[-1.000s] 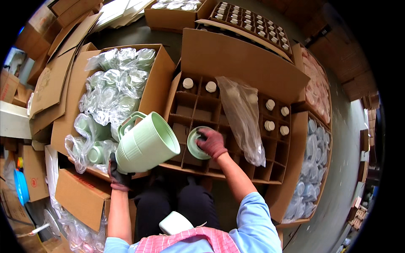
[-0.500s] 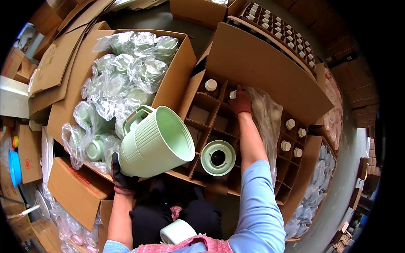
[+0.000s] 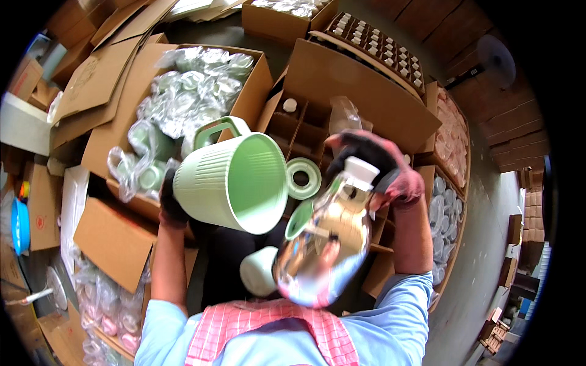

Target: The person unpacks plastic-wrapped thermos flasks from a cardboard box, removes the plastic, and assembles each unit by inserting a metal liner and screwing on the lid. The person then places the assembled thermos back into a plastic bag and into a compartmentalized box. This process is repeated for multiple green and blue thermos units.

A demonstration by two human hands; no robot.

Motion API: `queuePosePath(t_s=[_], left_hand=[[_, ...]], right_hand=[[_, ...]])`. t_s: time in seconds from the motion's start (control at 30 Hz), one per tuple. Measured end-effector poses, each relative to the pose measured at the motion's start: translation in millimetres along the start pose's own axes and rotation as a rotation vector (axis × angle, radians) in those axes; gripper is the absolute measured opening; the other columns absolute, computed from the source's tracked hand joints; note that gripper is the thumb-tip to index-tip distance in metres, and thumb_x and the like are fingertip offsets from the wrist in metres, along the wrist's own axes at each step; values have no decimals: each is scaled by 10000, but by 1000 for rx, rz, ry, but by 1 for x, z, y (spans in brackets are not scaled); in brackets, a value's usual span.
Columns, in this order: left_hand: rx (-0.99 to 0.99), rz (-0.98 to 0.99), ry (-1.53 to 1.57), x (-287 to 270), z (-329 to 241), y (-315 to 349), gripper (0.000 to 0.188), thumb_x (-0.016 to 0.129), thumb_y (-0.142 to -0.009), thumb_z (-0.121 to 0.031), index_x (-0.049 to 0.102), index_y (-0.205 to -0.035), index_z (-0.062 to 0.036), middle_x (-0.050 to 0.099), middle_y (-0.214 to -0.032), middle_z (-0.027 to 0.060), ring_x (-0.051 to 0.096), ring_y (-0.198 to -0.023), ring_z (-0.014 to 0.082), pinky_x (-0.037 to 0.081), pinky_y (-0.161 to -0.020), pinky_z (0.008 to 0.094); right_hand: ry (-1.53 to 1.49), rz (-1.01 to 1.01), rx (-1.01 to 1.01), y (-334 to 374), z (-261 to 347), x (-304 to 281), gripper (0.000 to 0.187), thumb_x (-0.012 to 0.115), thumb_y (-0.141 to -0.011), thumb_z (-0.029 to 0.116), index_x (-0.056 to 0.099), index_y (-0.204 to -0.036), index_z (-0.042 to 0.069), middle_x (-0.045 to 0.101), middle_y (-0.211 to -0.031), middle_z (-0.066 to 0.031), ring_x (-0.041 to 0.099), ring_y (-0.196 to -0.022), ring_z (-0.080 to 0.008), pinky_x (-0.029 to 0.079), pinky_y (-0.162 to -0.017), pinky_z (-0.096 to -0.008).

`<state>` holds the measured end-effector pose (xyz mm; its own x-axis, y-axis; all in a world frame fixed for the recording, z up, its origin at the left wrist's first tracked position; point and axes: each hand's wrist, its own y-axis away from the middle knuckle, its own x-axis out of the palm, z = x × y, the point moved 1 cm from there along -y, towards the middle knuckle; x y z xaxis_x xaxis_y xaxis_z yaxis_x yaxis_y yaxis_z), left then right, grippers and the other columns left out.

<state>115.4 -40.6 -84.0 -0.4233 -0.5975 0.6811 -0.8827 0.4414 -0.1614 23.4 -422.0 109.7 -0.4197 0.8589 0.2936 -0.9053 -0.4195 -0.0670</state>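
The floor point(image 3: 464, 244) is grey and smooth, with open cardboard cartons standing on it. The left hand, in a dark glove, is closed on the base end of a pale green casing point(image 3: 213, 180); its fingers are largely hidden. The casing is round-walled, with vertical ribs, a smooth interior and 1 loop handle on the upper side. It is held tilted, mouth toward the right, above the lap.

The right hand point(image 3: 390, 165), in a red and dark glove, curls around the upper end of a mirror-bright flask point(image 3: 332, 238); exact finger contact is blurred. The flask is rounded, tilted, its white cap point(image 3: 361, 171) uppermost, in front of the torso.

1 flat green ring point(image 3: 314, 179) rests at the divided carton point(image 3: 360, 91). 1 pale, smooth cup point(image 3: 257, 271) sits at the lap. Crinkled clear plastic wraps the pieces point(image 3: 195, 91) in the left carton.
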Motion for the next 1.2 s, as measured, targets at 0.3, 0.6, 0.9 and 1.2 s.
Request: queuePosePath(t_s=[0.3, 0.6, 0.9, 1.2], left_hand=[[-377, -53, 167, 37, -42, 90, 526, 393, -916, -393, 508, -1208, 29, 598, -1130, 130, 571, -1027, 248, 432, -912, 374], [-373, -142, -5, 60, -52, 163, 519, 410, -904, -384, 532, -1179, 39, 609, -1106, 138, 575, -1013, 240, 435, -900, 346], [-311, -363, 114, 64, -44, 177, 263, 445, -919, -318, 521, -796, -97, 591, -838, 61, 564, -809, 182, 457, -747, 344], [-77, -135, 12, 51, -37, 164, 327, 455, -897, -306, 549, -1055, -36, 582, -1069, 101, 548, -1005, 195, 424, -892, 316]], right_hand=[[-138, -325, 139, 54, -53, 164, 675, 808, -649, 261, 488, -1177, -10, 591, -1098, -76, 583, -895, -118, 487, -769, -264], [260, -669, -379, 93, -91, 220, 315, 638, -757, -58, 550, -1057, -20, 617, -879, -74, 591, -792, -119, 487, -665, -235], [654, -609, -463, 125, -113, 227, 543, 732, -684, 41, 489, -1169, 22, 564, -1116, -190, 582, -1004, -273, 486, -808, -327], [913, -520, -449, 107, -99, 221, 824, 780, -586, 171, 401, -1305, 35, 452, -1299, -209, 472, -1178, -364, 416, -951, -394]])
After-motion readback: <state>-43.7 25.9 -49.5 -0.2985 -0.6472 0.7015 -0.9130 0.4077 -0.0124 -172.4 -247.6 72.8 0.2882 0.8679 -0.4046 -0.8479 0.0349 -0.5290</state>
